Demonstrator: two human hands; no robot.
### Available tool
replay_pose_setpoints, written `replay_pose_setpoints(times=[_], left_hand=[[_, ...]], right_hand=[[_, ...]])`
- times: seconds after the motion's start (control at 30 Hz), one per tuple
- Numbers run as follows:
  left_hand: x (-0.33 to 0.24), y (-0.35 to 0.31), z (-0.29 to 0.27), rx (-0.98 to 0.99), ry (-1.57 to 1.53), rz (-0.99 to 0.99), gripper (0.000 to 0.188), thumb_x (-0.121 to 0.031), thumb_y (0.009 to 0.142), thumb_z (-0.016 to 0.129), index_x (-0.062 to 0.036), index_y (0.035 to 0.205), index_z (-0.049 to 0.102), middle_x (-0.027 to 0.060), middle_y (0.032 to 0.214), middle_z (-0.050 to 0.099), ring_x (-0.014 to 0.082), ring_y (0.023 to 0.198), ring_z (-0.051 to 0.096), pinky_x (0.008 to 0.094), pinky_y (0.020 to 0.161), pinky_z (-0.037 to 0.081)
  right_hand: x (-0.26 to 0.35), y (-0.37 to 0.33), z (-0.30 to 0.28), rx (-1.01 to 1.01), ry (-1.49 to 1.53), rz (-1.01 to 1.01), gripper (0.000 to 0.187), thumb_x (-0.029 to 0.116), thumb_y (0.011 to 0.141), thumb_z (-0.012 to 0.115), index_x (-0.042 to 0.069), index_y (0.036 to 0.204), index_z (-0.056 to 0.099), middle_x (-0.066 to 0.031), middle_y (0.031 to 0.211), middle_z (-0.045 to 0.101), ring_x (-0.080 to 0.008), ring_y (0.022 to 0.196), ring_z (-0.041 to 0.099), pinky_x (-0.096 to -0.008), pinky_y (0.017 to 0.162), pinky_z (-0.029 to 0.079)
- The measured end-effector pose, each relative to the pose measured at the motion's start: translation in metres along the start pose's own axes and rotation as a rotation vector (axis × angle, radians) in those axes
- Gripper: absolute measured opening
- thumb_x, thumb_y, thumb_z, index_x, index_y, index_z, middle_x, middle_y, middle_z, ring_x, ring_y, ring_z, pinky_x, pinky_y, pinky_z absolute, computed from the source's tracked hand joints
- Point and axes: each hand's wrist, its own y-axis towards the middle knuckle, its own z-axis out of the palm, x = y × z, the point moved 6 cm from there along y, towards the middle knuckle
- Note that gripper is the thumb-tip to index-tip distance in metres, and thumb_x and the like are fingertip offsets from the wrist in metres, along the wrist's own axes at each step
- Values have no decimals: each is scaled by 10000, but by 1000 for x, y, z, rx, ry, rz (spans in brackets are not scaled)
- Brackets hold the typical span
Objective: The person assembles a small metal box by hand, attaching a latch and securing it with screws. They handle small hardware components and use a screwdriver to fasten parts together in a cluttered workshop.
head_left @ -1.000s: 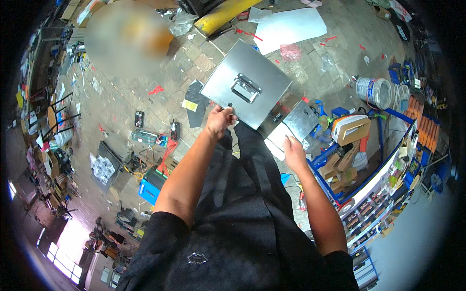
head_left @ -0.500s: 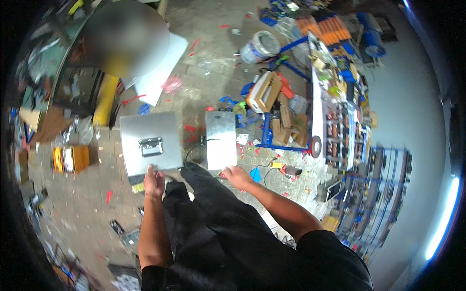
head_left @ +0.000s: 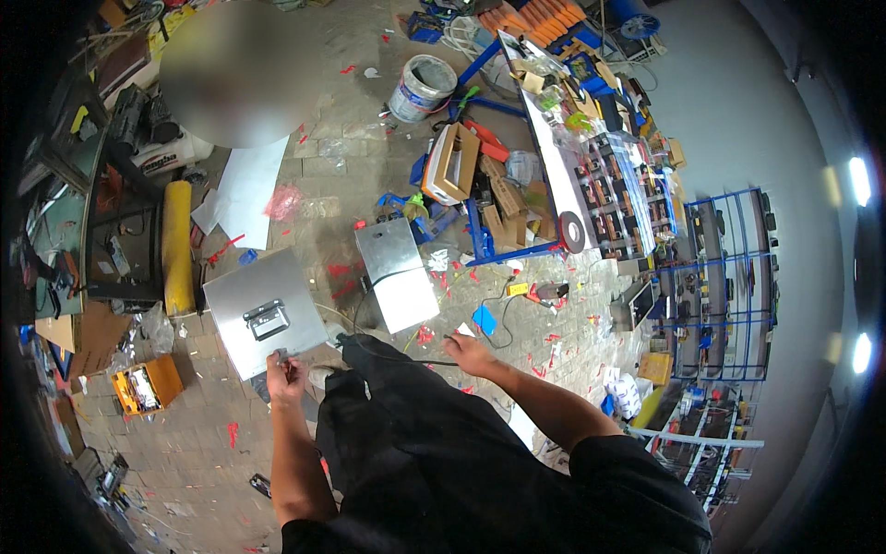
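A square silver metal panel (head_left: 221, 305) with a recessed handle or latch (head_left: 268, 319) lies on the floor at left. Just at its near edge is my left hand (head_left: 286, 380), its fingers curled together; whatever is in them is too small to make out. To the right of the panel lies a narrower silver metal box or plate (head_left: 397, 249), with a dark cable crossing it. My right hand (head_left: 471, 355) hovers beyond its near right corner, fingers pinched. A black cable (head_left: 406, 357) runs from by my knee toward that hand; whether it is gripped is unclear.
A blue-framed bench (head_left: 544, 166) at right carries many small parts, with cardboard boxes (head_left: 452, 166) beneath it. A bucket (head_left: 423, 90) stands farther off. An orange box (head_left: 148, 386) and a yellow cylinder (head_left: 178, 247) are at left. Red scraps litter the floor. Another person, blurred, is at far left.
The view has turned, so the panel and the narrower metal piece sit tilted and shifted left. My right hand now lies farther from the narrower piece. My left hand remains at the panel's near edge.
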Motion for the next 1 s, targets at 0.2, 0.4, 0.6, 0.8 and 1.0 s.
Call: replay_pose_setpoints(times=[0.2,0.4,0.6,0.8,1.0], left_hand=[[-6,-48,22,-161,112,40,325,-306,918,717,-65,790,542,49,696,587,161,604,590,266,554,555],[-18,-6,-23,-190,204,80,469,-529,898,733,-99,808,568,23,654,540,152,593,582,252,539,525],[-32,-2,-21,-165,268,72,348,-443,967,676,-104,901,636,12,694,584,155,633,616,260,554,533],[-34,-3,-17,-83,380,210,206,-322,1011,636,-121,971,659,-27,764,626,125,713,640,263,636,549],[-23,-6,-14,-82,381,198,184,-294,1026,613,-118,990,652,-11,785,622,127,718,634,261,639,549]], right_hand=[[-45,-5,-13,-63,-17,46,424,386,1038,480,-21,980,583,-270,851,615,-467,880,625,-489,739,481],[-79,-5,-34,-111,19,-1,375,341,1047,468,-6,961,581,-191,771,614,-347,730,620,-442,680,483],[-116,-25,-70,51,459,392,420,412,1018,486,36,921,644,-108,777,658,-235,692,651,-377,622,497],[-84,-56,-183,9,600,405,386,389,1021,503,77,819,607,3,623,529,-122,557,510,-309,539,424],[-34,-92,-323,-278,629,169,456,356,1051,454,67,710,543,-18,579,499,-123,493,460,-295,481,364]])
